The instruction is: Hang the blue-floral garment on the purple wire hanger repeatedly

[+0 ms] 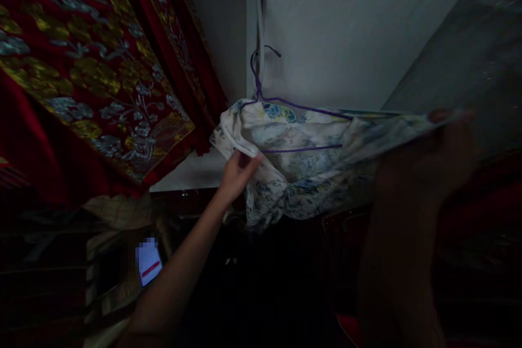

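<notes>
A white garment with a blue and yellow floral print (314,190) hangs on a purple wire hanger (302,106) near the wall. The hanger's hook points up beside a pale vertical pipe. My left hand (238,174) pinches the garment's edge at the left of its neck opening. Stretched far out to the right, my right hand (454,147) is closed on another part of the garment and draws the cloth taut. That hand is somewhat blurred. Between the two hands, the hanger's lower bar shows inside the opening.
Red cloth with gold and silver embroidery (93,65) hangs at the left. Below it, a lit phone (149,266) lies on a wooden chair or stool (92,277). A pale pipe (260,11) runs down the wall (346,22). The area below is very dark.
</notes>
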Demonstrator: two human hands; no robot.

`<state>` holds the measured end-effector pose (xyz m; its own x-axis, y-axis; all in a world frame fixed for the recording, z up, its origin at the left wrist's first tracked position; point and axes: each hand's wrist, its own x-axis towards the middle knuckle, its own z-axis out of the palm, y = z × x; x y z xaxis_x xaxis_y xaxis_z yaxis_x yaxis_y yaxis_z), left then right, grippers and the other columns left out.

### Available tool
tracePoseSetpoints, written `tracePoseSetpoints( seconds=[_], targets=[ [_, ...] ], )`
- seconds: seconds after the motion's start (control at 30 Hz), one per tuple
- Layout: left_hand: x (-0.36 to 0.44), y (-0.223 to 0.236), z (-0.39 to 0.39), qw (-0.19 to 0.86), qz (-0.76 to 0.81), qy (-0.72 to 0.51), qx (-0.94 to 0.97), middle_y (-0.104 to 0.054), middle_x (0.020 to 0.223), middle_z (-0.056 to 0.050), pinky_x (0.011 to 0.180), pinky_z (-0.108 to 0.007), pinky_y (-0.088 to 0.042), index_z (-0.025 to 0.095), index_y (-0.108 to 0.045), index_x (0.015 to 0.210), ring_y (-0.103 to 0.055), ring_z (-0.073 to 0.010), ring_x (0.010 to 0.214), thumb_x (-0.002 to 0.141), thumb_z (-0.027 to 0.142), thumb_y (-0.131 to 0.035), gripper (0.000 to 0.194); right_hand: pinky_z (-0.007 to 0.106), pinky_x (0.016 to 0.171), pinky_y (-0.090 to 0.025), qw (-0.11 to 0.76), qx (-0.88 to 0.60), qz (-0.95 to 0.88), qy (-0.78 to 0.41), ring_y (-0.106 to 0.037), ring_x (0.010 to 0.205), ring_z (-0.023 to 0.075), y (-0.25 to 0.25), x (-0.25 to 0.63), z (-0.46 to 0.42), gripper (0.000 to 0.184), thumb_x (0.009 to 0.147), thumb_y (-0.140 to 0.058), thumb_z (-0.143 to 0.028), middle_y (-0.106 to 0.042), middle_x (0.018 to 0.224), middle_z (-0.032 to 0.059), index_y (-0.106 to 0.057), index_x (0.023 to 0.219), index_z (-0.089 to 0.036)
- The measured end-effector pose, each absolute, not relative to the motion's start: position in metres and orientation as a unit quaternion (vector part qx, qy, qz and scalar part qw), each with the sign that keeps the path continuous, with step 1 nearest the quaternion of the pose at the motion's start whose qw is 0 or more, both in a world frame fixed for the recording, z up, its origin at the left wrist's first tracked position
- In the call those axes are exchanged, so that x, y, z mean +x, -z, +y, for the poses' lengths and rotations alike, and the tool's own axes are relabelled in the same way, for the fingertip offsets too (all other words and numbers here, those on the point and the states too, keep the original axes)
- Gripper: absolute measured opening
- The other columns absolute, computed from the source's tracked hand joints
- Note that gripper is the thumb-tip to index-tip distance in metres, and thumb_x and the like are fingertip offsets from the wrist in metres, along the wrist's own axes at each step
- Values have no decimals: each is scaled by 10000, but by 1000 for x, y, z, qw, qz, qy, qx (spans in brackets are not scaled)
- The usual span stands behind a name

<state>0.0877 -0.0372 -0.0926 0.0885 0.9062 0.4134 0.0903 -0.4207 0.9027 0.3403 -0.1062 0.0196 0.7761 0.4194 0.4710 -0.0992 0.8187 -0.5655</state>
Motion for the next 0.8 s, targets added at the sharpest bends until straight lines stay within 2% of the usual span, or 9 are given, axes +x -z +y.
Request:
tracePoseSetpoints(
  seconds=[0.07,0.17,0.3,0.4,0.47,0.57,0.63,0.73,0.8],
  targets=[
    [84,72,-16,362,391,-638,556,-703,853,-51,632,-257,-484,182,-594,1027,-644,-174,725,824,445,-740,363,365,849,-583,900,-231,-217,-299,-690,806,161,-1,355,-122,465,1023,-357,-195,-625,747,12,-592,625,-248],
    [77,47,16,350,385,-683,513,-688,795,-11,621,-222,-459,177,-618,959,-632,-159,717,746,330,-789,314,404,818,-621,844,-241,-124,-464,-726,919,197,38,360,-136,382,981,-384,-190,-707,798,25,-604,674,-248],
    [65,37,28,450,332,-702,441,-654,702,13,651,-211,-472,159,-652,757,-614,-148,698,720,187,-651,46,294,736,-626,823,-252,30,-509,-732,861,148,99,344,-135,255,946,-424,-137,-740,823,27,-621,800,-206],
    [50,43,14,558,315,-688,339,-667,682,-11,726,-269,-534,166,-650,758,-660,-186,714,733,214,-558,107,251,787,-611,804,-277,70,-522,-720,776,107,139,317,-136,156,913,-495,-115,-719,792,-5,-598,836,-203],
    [35,56,-3,612,302,-675,281,-718,753,-37,822,-310,-555,166,-668,817,-702,-210,802,738,219,-539,160,285,883,-594,778,-296,29,-554,-729,848,121,158,295,-144,89,864,-593,-139,-733,863,4,-613,907,-214],
    [14,91,-38,612,300,-694,232,-754,803,-34,915,-312,-541,187,-674,842,-721,-194,890,750,194,-520,180,370,990,-542,730,-327,-93,-593,-717,1021,179,175,264,-158,412,778,-753,-238,-753,1067,32,-631,1170,-276],
    [9,120,-68,593,313,-705,232,-761,803,-31,934,-311,-532,204,-673,827,-723,-191,931,772,214,-517,166,363,943,-537,691,-376,-175,-592,-708,1003,193,180,245,-163,554,726,-827,-318,-749,1125,26,-637,1246,-318],
    [27,156,-121,602,327,-684,251,-765,846,-40,923,-334,-537,222,-693,873,-720,-217,972,804,308,-566,168,292,741,-518,598,-468,-301,-577,-669,803,181,183,220,-161,419,701,-829,-536,-751,921,39,-765,968,-220],
    [51,163,-156,647,351,-626,257,-761,901,-53,900,-357,-548,221,-707,925,-719,-236,952,815,363,-626,197,279,642,-484,518,-460,-361,-625,-623,688,172,179,206,-158,571,705,-716,-751,-695,719,38,-746,759,-183]
  ],
)
